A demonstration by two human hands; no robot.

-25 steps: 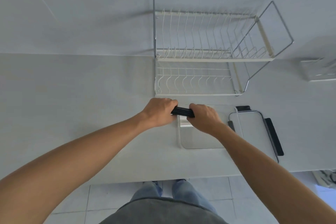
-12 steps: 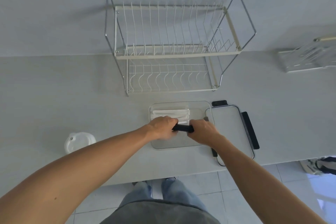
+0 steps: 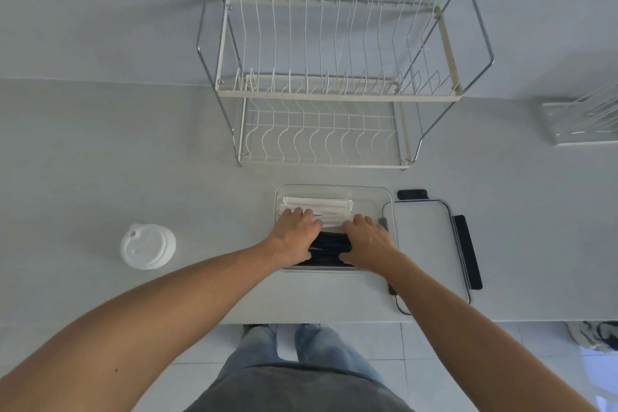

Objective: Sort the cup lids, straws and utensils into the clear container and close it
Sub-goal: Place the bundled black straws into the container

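1. A pale grey countertop (image 3: 83,177) runs the full width of the head view against a plain wall of the same tone; its near edge sits just in front of the person's jeans, with white floor tiles below.
2. At that near edge, right of centre, the container lid (image 3: 424,244) lies flat with black clips on its far and right sides; its near corner reaches almost to the counter's edge, and its left rim overlaps the container's right rim.
3. The clear container (image 3: 334,189) stands just left of the lid; black utensils (image 3: 329,249) fill its near half and white paper-wrapped straws (image 3: 317,203) lie lengthwise in its far half.
4. The left hand (image 3: 296,234) lies palm-down over the left end of the utensils, fingers extended and flat, tips reaching the straws; the right hand (image 3: 368,241) mirrors it on the right end, fingers straight and pressing, gripping nothing.
5. A stack of white cup lids (image 3: 147,246) stands well apart to the left, with bare counter all round it.
6. Behind the container, a two-tier wire dish rack (image 3: 334,94) stands against the wall; a strip of bare counter separates the two.
7. At the far right edge a clear rack-like item (image 3: 582,120) is partly cut off.
8. No writing can be read anywhere.
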